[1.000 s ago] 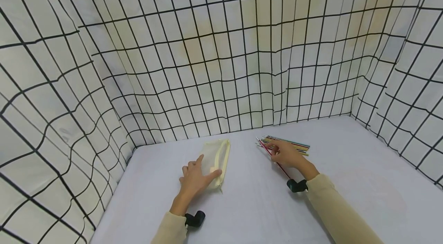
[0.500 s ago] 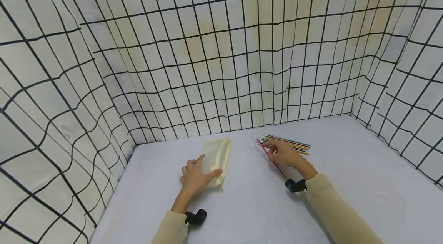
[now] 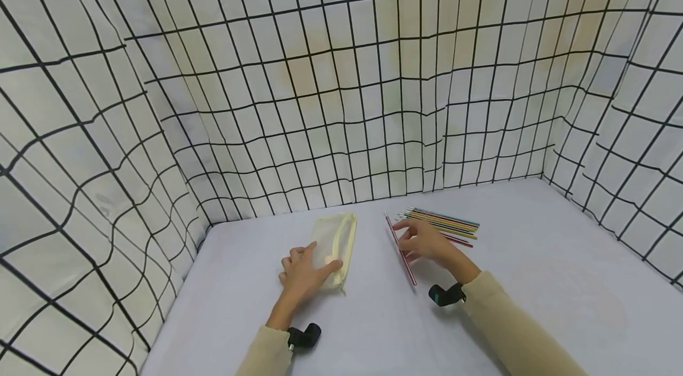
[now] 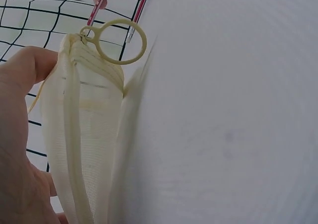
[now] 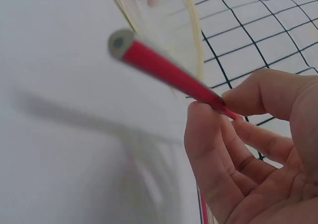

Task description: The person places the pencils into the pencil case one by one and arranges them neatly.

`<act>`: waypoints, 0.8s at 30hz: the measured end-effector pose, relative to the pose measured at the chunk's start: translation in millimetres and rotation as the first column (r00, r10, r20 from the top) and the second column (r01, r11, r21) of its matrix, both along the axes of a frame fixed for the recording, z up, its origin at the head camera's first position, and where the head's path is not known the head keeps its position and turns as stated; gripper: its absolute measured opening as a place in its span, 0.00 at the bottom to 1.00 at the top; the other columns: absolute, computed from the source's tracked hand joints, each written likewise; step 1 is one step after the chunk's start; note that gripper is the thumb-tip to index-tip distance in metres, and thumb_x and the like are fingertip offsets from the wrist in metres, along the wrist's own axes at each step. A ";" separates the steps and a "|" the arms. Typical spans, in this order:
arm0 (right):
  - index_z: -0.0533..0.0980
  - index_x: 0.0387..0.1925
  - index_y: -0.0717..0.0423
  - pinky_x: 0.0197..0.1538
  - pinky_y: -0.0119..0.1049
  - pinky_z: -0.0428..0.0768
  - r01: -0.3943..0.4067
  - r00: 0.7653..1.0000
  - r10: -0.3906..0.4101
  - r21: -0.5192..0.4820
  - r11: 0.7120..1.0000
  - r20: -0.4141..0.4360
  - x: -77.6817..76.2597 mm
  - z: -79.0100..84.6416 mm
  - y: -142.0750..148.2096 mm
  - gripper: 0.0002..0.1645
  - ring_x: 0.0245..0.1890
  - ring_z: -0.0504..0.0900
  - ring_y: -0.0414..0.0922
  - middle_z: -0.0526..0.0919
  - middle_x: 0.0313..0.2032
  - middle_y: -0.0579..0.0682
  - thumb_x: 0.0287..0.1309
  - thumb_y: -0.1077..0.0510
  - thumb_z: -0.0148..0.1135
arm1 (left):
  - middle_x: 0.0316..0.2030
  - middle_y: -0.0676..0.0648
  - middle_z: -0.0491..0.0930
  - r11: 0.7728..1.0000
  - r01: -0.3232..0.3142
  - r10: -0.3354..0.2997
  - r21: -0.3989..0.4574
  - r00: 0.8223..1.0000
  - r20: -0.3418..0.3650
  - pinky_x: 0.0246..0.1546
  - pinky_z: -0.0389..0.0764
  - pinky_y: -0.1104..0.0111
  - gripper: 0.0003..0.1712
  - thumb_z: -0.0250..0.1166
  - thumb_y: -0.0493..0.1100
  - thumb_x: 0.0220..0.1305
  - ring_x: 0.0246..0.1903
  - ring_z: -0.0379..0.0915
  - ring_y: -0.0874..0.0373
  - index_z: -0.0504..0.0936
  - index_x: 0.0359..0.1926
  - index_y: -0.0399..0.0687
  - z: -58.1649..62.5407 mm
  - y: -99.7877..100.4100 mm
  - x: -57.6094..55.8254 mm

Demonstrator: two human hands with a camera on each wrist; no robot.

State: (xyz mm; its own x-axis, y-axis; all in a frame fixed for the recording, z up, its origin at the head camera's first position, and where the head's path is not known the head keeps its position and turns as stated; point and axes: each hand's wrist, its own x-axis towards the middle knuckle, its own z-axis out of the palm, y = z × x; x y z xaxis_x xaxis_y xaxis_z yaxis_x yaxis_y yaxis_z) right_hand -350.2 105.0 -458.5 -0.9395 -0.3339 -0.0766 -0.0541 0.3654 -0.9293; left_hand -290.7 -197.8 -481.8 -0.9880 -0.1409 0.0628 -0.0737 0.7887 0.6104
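A pale yellow mesh zip pouch (image 3: 325, 239) lies on the white table, its long zipper side facing right. My left hand (image 3: 302, 274) holds it, the thumb at the zipper edge and the fingers over the left side. A ring-shaped zipper pull (image 4: 121, 41) stands out at one end in the left wrist view. My right hand (image 3: 424, 242) pinches a red pencil (image 3: 404, 259) between thumb and fingers, apart from the pouch. The right wrist view shows its blunt end (image 5: 120, 43) near the camera. Several colored pencils (image 3: 453, 223) lie in a loose bunch behind the right hand.
A white cloth wall with black grid lines (image 3: 341, 121) encloses the table at the back and both sides. White tabletop (image 3: 368, 316) shows between the two forearms. A small black camera is strapped on each wrist.
My right hand has drawn the red pencil leftward, away from the bunch, and turned it more upright in view. Another red pencil now shows at the bunch's near side. The left hand stays on the pouch.
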 end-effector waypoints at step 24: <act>0.74 0.65 0.56 0.43 0.38 0.87 0.075 0.979 -0.045 -0.140 0.987 0.201 -0.3 -9.1 -56.2 0.27 0.38 0.84 0.46 0.83 0.44 0.56 0.65 0.63 0.65 | 0.68 0.35 0.63 0.997 -0.020 0.021 0.073 1.000 -0.004 0.54 0.58 0.42 0.55 0.70 0.72 0.51 0.64 0.53 0.36 0.68 0.74 0.49 0.5 0.2 -0.1</act>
